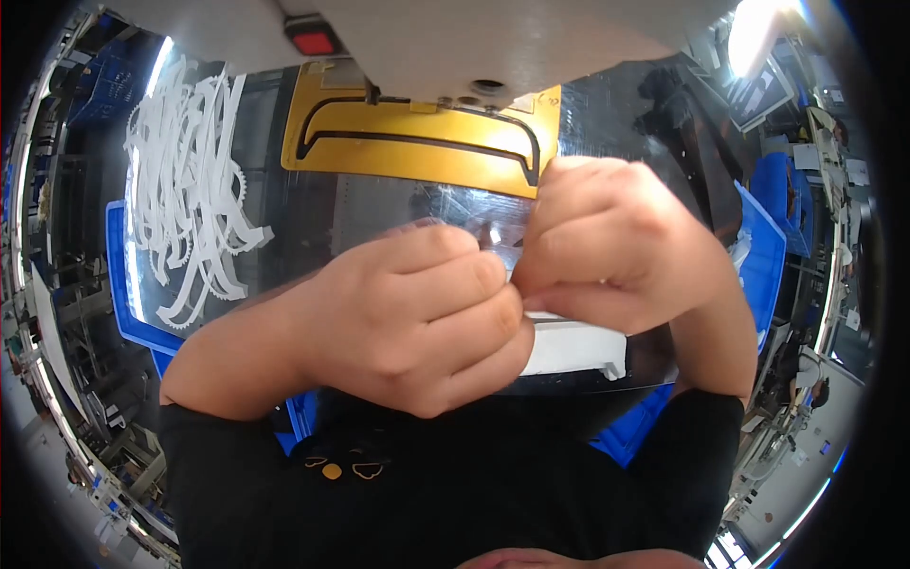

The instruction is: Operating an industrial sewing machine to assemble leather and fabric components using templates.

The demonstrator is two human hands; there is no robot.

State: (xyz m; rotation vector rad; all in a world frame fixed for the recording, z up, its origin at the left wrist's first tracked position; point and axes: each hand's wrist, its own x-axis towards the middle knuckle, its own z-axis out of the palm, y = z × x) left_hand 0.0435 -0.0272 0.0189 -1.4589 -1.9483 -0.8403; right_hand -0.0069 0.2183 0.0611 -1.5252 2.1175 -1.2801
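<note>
We see two bare hands meeting over the dark, glossy counter, knuckles up, so that they cover much of what lies between them. The left hand has its fingers folded toward the palm; its fingertips are out of our sight, and we cannot tell how far its grip is closed or whether it has hold of anything. The right hand is bent inward too, thumb and forefinger pointing at the left knuckles. Their tips vanish where the hands meet, so we cannot tell if this grip pinches something.

Just below that meeting place, on the near part of the counter, we find a white piece with a small foot at its right end. The left hand hides its other end, and we cannot tell whether either hand touches it.

Beyond the hands lies a yellow plate with a long dark slot; the pale machine housing, cut off by the upper edge, covers part of its far side. On the housing we make out a red switch. At left, white toothed strips overlap too thickly for us to count. A blue bin beside them shows only partly, and the surroundings blur toward the dark rim.
</note>
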